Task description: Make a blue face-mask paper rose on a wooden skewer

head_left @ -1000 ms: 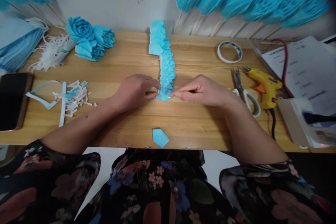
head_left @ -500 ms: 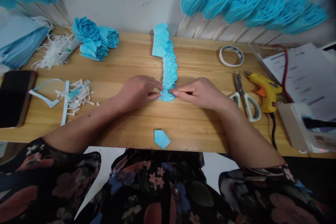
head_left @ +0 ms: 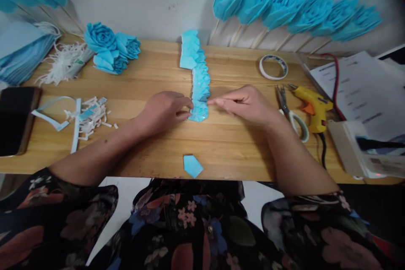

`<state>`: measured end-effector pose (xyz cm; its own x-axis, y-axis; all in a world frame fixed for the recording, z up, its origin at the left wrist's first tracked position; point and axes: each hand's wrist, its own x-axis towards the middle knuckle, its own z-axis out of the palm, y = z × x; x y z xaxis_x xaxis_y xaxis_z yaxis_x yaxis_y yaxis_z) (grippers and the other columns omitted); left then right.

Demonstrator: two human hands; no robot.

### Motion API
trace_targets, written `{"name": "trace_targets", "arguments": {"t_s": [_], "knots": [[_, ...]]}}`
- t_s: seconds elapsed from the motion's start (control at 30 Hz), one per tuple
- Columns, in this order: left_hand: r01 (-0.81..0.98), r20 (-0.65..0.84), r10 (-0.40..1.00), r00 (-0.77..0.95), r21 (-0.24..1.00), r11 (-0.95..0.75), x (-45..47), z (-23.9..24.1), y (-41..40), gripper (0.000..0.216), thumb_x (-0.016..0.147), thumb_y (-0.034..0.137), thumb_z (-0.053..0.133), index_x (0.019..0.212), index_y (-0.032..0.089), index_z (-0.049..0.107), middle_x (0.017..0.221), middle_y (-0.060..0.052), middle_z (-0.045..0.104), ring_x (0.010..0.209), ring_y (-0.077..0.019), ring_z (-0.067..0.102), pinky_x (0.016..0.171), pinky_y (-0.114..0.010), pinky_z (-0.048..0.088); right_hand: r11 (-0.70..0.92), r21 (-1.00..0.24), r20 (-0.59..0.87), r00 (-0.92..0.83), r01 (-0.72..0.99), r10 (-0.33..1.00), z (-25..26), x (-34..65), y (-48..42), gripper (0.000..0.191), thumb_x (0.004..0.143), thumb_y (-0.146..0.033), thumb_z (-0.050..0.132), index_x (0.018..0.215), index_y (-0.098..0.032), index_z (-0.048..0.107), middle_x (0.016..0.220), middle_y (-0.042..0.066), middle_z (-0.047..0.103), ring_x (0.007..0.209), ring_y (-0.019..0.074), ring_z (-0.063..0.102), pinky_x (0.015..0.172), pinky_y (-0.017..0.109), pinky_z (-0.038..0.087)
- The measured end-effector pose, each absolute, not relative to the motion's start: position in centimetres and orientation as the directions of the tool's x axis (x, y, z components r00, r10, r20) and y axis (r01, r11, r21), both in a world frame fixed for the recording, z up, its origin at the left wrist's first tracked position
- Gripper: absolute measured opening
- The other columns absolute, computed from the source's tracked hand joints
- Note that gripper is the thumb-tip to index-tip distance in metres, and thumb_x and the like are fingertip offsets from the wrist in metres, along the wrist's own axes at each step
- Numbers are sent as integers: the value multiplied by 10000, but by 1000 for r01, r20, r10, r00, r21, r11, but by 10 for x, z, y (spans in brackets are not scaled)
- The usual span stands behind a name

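A long strip of overlapping light-blue petals (head_left: pixel 200 78) lies on the wooden table, running away from me. At the left side of its near end, my left hand (head_left: pixel 167 112) pinches the edge between thumb and fingers. My right hand (head_left: pixel 245 103) has its index finger and thumb tips together at the strip's right edge, a little above the near end; how firmly they hold it is hard to see. One loose five-sided blue petal (head_left: pixel 193 166) rests near the table's front edge, below the strip.
To the right are a tape roll (head_left: pixel 274 67), scissors (head_left: pixel 289 112) partly behind my right forearm, a yellow glue gun (head_left: pixel 314 107) and a white box (head_left: pixel 351 149). Blue flowers on sticks (head_left: pixel 284 4) lean at the wall. Left are blue flowers (head_left: pixel 110 48), white scraps (head_left: pixel 93 118) and a phone (head_left: pixel 17 120).
My right fingertips have moved from the strip's near end up to its right edge, baring the last petals. My left hand keeps its place at the left edge. The view has shifted slightly.
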<state>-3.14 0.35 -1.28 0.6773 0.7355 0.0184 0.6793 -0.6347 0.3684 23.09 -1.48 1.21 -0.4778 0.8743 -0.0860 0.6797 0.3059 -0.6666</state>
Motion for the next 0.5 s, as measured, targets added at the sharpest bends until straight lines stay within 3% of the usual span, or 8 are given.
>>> {"name": "trace_targets", "arguments": {"t_s": [0.2, 0.37, 0.5], "knots": [[690, -14, 747, 665, 392, -608, -30, -10, 3, 204, 916, 233, 651, 1074, 171, 764, 878, -61, 724, 797, -194, 603, 717, -287, 377, 376, -674, -45, -544, 635, 838, 1, 226, -13, 482, 955, -552, 518, 874, -185, 818, 590, -16, 596, 601, 116, 403, 577, 282, 251], [680, -6, 741, 672, 402, -613, -30, -7, 2, 202, 926, 228, 644, 1076, 162, 763, 902, -76, 733, 804, -191, 597, 719, -286, 361, 424, -585, -52, -553, 692, 831, -4, 220, -12, 472, 969, -460, 543, 650, -155, 712, 542, -32, 459, 580, 94, 260, 569, 297, 189], [679, -3, 739, 673, 400, -616, -30, -8, 2, 204, 929, 243, 645, 1081, 165, 758, 903, -73, 733, 807, -196, 603, 719, -295, 365, 428, -643, -4, -561, 635, 828, 4, 222, -14, 486, 979, -448, 537, 588, -172, 619, 544, -44, 383, 564, 89, 281, 569, 290, 198]]}}
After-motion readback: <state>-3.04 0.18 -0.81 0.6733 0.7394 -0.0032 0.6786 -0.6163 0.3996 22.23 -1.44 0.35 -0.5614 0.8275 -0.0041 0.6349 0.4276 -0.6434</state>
